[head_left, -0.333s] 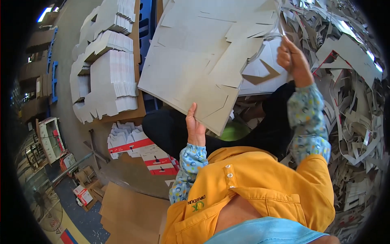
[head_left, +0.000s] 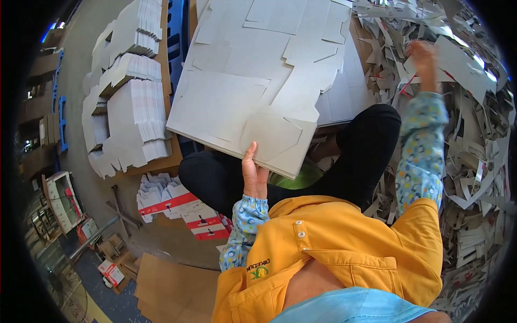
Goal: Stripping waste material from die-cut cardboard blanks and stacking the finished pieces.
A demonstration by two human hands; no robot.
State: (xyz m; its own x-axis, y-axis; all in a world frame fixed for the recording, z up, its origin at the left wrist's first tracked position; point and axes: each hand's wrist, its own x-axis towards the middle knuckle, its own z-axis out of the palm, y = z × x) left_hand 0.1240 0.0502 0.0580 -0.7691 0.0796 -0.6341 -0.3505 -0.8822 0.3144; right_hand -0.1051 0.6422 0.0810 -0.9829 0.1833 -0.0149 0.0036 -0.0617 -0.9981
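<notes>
The right hand (head_left: 423,56) is motion-blurred, and the grey die-cut cardboard stack (head_left: 258,81) runs past the top edge.

Left hand (head_left: 254,175) raised, fingers (head_left: 251,153) curled in a grip, right hand (head_left: 423,56) flung outward (blurred), arm extended

Right hand (head_left: 423,56) off the cardboard stack (head_left: 253,81) (toward scraps (head_left: 474,124)).
</notes>
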